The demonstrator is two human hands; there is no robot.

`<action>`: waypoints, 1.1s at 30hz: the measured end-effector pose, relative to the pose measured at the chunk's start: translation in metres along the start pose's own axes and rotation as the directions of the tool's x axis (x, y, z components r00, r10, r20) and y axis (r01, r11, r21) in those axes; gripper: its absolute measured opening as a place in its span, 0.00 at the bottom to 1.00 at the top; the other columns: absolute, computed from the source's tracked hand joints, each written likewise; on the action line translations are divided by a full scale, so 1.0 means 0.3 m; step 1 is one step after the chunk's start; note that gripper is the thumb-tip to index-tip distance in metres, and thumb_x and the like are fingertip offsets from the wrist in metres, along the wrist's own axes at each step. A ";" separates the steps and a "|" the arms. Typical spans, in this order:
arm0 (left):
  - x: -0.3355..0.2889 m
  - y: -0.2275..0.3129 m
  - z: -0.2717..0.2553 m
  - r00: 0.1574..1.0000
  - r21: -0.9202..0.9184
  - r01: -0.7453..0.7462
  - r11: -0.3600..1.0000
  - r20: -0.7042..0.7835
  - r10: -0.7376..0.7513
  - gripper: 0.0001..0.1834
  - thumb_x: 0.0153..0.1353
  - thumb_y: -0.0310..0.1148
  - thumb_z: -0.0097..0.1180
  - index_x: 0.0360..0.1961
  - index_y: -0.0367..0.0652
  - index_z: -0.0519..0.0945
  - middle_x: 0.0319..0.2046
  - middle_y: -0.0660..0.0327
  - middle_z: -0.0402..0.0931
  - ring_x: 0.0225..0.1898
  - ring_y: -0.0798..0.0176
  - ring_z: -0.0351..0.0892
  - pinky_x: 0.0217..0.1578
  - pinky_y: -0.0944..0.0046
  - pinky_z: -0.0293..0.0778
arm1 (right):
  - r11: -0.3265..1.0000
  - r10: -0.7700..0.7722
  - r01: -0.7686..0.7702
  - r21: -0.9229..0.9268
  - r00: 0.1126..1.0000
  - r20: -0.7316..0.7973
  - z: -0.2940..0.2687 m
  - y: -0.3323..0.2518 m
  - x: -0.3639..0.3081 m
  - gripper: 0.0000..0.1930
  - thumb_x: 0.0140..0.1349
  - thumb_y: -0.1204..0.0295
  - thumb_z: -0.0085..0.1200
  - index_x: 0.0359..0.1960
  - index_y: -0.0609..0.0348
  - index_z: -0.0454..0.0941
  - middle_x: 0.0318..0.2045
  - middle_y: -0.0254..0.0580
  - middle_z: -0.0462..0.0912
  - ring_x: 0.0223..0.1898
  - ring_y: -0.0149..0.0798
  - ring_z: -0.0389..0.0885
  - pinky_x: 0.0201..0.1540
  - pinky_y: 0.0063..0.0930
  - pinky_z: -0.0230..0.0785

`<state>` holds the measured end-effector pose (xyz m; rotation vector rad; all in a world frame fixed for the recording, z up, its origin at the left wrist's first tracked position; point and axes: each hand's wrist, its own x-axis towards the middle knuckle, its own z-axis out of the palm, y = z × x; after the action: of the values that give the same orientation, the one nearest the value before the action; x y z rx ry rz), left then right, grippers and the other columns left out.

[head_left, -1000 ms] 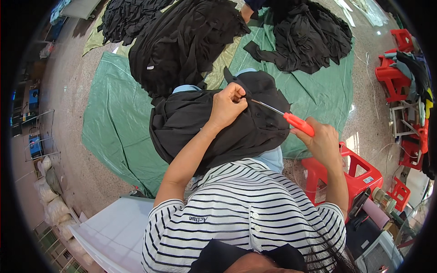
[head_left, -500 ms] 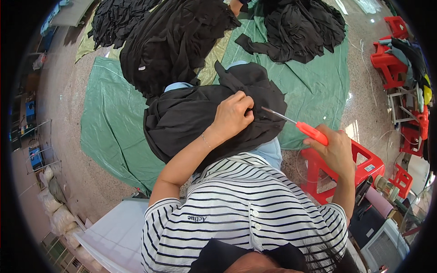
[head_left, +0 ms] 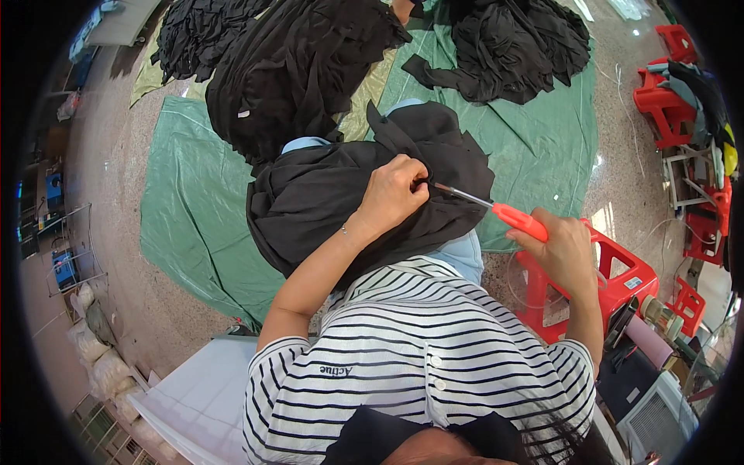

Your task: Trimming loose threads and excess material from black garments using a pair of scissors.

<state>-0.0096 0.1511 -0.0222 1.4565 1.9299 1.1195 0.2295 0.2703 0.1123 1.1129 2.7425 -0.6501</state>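
Observation:
Black cloth [head_left: 325, 198] lies bunched across my lap, over light blue fabric [head_left: 459, 256]. My left hand [head_left: 393, 194] is closed, thumb and fingers pinching a fold of that cloth. In my right hand [head_left: 564, 246] is a red-handled tool [head_left: 521, 222] with a slim metal shaft and a darker tip. The shaft points left, and its tip is right beside my left fingertips, at the pinched fold. Whether the tip touches the cloth I cannot tell.
Heaps of black cloth [head_left: 298, 74] and another black heap [head_left: 515, 54] lie ahead on a green tarp [head_left: 190, 186]. A red plastic stool [head_left: 635, 283] stands close to my right forearm, with a thin pale cord looping near it. More red stools [head_left: 665, 108] are farther right.
My right hand has moved slightly left with the red-handled tool, bringing its tip up to my left fingers. My left hand keeps its pinch on the black cloth.

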 end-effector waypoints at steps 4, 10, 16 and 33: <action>0.000 0.118 -0.005 0.931 0.223 -0.299 0.928 -0.144 0.335 0.13 0.44 0.23 0.64 0.34 0.40 0.78 0.36 0.60 0.73 0.33 0.56 0.76 0.33 0.60 0.73 | 0.984 0.107 -0.080 0.156 0.980 -0.170 -0.008 0.021 -0.007 0.19 0.55 0.54 0.63 0.30 0.58 0.76 0.15 0.50 0.73 0.21 0.55 0.75 0.24 0.42 0.64; 0.036 0.152 0.062 0.865 0.372 -0.462 0.805 0.387 0.319 0.20 0.41 0.36 0.69 0.36 0.45 0.76 0.35 0.63 0.69 0.42 0.58 0.69 0.42 0.59 0.64 | 0.964 0.207 -0.154 0.218 0.948 -0.243 -0.007 0.052 -0.044 0.19 0.56 0.54 0.62 0.32 0.58 0.77 0.16 0.48 0.74 0.21 0.53 0.76 0.25 0.41 0.64; 0.094 0.132 0.096 0.826 0.384 -0.505 0.773 0.475 0.303 0.09 0.46 0.35 0.65 0.27 0.46 0.79 0.31 0.64 0.71 0.42 0.58 0.69 0.41 0.59 0.66 | 0.955 0.261 -0.218 0.200 0.940 -0.218 0.028 0.058 -0.085 0.19 0.56 0.53 0.62 0.33 0.57 0.77 0.16 0.47 0.75 0.22 0.52 0.77 0.25 0.40 0.64; 0.337 0.026 -0.050 0.620 0.066 0.426 0.902 0.704 -0.345 0.10 0.54 0.31 0.62 0.23 0.35 0.78 0.17 0.64 0.72 0.15 0.71 0.70 0.14 0.69 0.67 | 0.993 0.096 -0.087 0.085 0.989 -0.109 0.030 0.007 -0.143 0.15 0.51 0.60 0.67 0.26 0.56 0.76 0.14 0.44 0.73 0.19 0.51 0.75 0.22 0.40 0.61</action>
<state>-0.0494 0.2421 0.0028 1.0878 1.4745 0.3543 0.2615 0.2404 0.1144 1.3236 2.7594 -0.7109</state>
